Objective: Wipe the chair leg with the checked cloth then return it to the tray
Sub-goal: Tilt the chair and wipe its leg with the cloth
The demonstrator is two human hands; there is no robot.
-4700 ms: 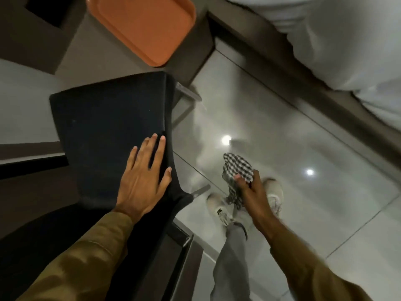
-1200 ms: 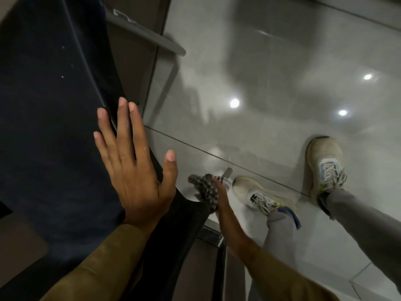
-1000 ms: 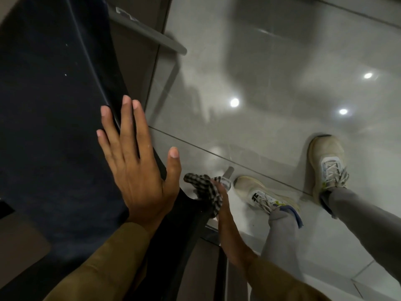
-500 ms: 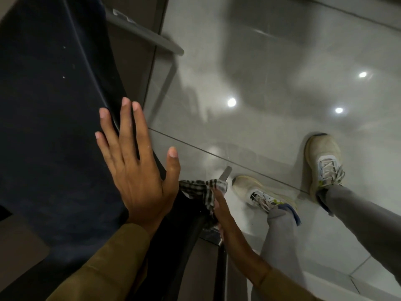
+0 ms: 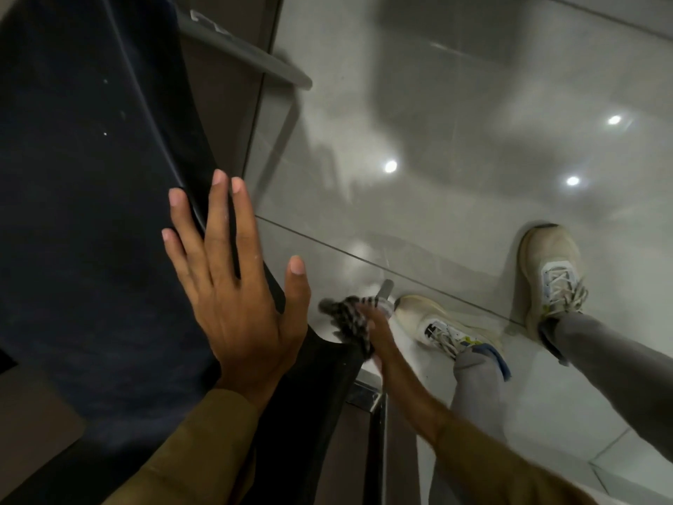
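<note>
A dark navy chair [image 5: 91,213] fills the left of the head view. My left hand [image 5: 236,293] lies flat on its edge, fingers spread, holding nothing. Low beside the chair, my right hand [image 5: 378,333] grips the black-and-white checked cloth [image 5: 347,317], blurred, bunched against the near grey chair leg, whose tip [image 5: 385,287] shows just past the cloth. The rest of that leg is hidden by the cloth and the seat. A second grey chair leg [image 5: 255,63] juts out at the top. The tray is out of view.
Glossy grey floor tiles [image 5: 455,122] with light reflections spread to the right. My two feet in beige trainers [image 5: 437,328] [image 5: 550,271] stand close to the near leg. A brown cabinet edge with a metal strip [image 5: 371,413] runs along the bottom centre.
My right hand with the cloth has slid back out along the leg, away from the seat edge, after being drawn in close half a second ago. My left hand stays on the chair.
</note>
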